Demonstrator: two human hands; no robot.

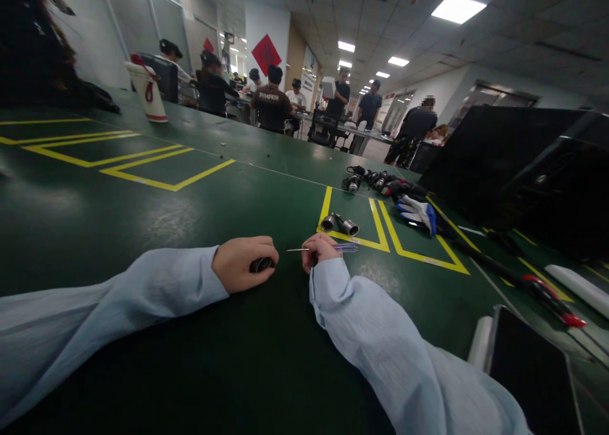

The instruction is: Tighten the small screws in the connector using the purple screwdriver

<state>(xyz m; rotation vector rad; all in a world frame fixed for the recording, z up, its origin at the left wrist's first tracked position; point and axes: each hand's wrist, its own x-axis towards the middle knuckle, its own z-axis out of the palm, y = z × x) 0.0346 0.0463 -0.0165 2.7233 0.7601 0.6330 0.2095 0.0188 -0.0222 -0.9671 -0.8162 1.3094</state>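
Pale blue sleeves [143,295] lie nearest, both forearms resting on the green surface [95,213], with a flat black device [528,365] just beside the right elbow. The left hand [240,265] has its grip curled tight around a small black part [261,265], holding it down on the surface. Just beside it, the right hand [320,248] pinches a slim screwdriver [346,248] in its grip. The clear handle juts right and the thin shaft points left at the part, its tip close but apart.

By the look of it, the tip is being lined up with the part. The next move calls for a firm left hold and a fine, level aim.

Just beyond, 2 metal cylinders [339,224] sit at a yellow line, clear of the shaft. Farther right lie blue-and-white gloves [417,211] and a red-handled tool [552,298]; nothing blocks the hands. Far off, people [271,105] sit at other tables.
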